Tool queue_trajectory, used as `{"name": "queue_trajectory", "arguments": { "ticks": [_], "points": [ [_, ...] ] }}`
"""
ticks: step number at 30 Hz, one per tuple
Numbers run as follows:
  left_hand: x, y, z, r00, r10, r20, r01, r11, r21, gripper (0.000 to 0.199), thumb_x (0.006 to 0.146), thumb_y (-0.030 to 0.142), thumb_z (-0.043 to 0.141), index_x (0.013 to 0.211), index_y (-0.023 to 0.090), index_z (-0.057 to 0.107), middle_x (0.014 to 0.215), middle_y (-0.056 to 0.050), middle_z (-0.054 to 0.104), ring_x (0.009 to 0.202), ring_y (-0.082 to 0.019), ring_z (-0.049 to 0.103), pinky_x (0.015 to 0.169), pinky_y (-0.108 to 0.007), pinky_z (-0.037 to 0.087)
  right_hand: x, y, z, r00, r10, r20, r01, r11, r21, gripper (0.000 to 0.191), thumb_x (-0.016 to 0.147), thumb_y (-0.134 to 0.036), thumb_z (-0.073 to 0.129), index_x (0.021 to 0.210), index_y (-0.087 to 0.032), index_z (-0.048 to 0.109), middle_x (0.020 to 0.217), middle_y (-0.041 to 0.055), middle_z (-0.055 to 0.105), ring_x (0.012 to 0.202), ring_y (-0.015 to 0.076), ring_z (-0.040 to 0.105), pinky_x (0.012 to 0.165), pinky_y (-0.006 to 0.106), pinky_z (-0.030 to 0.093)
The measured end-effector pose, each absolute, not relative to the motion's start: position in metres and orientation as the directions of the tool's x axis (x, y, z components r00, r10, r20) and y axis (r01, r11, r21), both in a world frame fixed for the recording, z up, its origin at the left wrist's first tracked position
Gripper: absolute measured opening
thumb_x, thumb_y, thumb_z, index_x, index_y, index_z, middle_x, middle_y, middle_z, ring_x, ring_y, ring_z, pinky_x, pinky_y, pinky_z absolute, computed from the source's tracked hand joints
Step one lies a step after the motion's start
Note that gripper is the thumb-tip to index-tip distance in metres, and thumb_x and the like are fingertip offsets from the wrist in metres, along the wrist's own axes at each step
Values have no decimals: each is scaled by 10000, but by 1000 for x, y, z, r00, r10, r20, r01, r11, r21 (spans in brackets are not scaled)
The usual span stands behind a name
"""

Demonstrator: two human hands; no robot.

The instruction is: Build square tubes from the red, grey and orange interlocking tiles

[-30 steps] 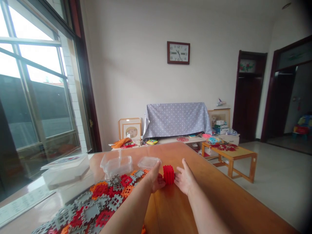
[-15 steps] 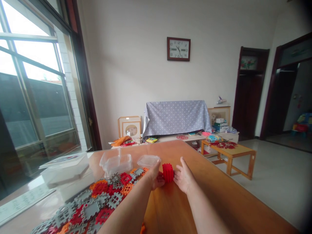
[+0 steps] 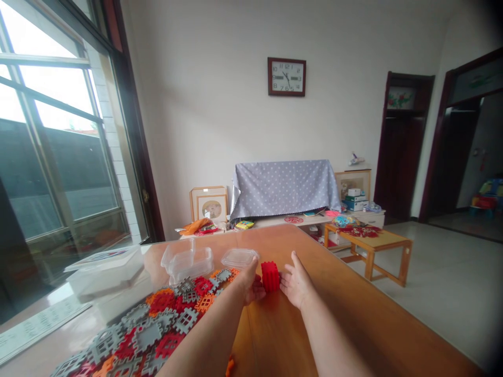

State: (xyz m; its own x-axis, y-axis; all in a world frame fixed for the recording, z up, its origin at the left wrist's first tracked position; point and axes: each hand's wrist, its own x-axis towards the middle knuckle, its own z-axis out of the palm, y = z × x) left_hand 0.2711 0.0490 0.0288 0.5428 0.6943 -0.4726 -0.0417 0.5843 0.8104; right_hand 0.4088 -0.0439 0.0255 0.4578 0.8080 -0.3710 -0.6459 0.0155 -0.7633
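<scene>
View is dipping slightly, red block (image 3: pixel 270 276) is staying put!
Left hand (image 3: pixel 251 285) is resting loosely open, right hand (image 3: pixel 296 283) is spreading wide; neither is gripping the block between them.

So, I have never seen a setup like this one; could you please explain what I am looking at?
There is no robot here: these are a person's bare hands, seen by one camera worn on the head, looking forward and down.

The left hand and right hand flank a red notched block on the wooden table. The right hand is open; I cannot tell whether either really grips the block.

To the left lies a pile of grey, red and orange notched pieces. Beyond it are clear plastic containers.
</scene>
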Motion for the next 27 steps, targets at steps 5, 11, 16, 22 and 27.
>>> {"name": "queue_trajectory", "arguments": {
  "ticks": [5, 11, 16, 22, 27],
  "points": [
    [253, 27, 49, 339, 853, -396, 88, 390, 916, 640, 707, 771, 640, 925, 175, 566, 902, -61, 575, 668, -154, 511, 577, -273, 368, 412, -46, 25, 595, 720, -357, -569, 64, -820, 964, 757, -840, 512, 1441, -161, 473, 1317, 218, 637, 1294, 310, 570, 1031, 434, 470],
    [193, -24, 68, 456, 888, 67, 117, -134, 984, 497, 787, 668, 627, 783, 179, 540, 785, -22, 587, 705, -144, 524, 617, -246, 351, 403, -52, 31, 804, 560, -202, -374, 211, -903, 667, 836, -717, 513, 1236, -190, 592, 1216, 145, 690, 1118, 255, 661, 784, 315, 533],
    [133, -49, 58, 421, 870, 258, 108, -331, 938, 475, 832, 605, 632, 683, 198, 439, 617, 51, 399, 592, -99, 356, 574, -234, 284, 375, -62, 39, 877, 472, 91, -70, 314, -947, 418, 836, -579, 613, 962, -184, 670, 803, 26, 683, 773, 186, 646, 623, 261, 457],
    [91, -32, 50, 195, 929, 315, 160, -347, 924, 493, 862, 580, 604, 629, 210, 376, 564, 65, 328, 552, -93, 309, 539, -225, 259, 324, -79, 46, 636, 679, 367, 171, 339, -925, 433, 916, -600, 525, 777, -199, 611, 617, -38, 538, 619, 137, 507, 615, 247, 423],
    [69, -10, 56, 8, 927, 376, 191, -370, 909, 496, 855, 561, 612, 595, 210, 376, 539, 63, 337, 532, -91, 302, 523, -223, 248, 284, -88, 43, 270, 873, 406, 409, 278, -869, 472, 948, -613, 456, 777, -203, 614, 671, -12, 586, 663, 159, 560, 661, 271, 451]
  ]
}}
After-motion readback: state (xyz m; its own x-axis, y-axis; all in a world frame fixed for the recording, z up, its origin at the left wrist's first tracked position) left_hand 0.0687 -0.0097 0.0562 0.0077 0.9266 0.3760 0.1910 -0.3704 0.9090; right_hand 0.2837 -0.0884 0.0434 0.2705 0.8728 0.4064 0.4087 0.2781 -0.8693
